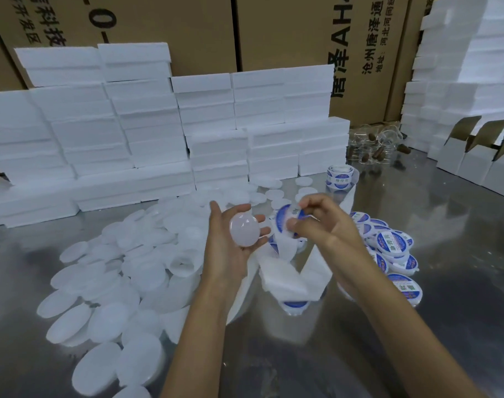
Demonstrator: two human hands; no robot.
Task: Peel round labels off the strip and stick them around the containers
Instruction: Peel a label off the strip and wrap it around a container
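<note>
We note the left hand (233, 239) cradling a blank container (244, 230) face-up over the counter's (417, 326) middle, while the right hand (316, 222), just beside it to the right, pinches a half-peeled label (285, 218) off the strip (285, 248), face toward the container.

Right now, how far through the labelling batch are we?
Early to middle, judging by the piles. Done: a small cluster of labelled containers lies to the right. In hand: the left hand holds a bare container while the right hand pinches a round label at the strip. Left: the far larger pile of unlabelled containers, plus the label roll.
</note>
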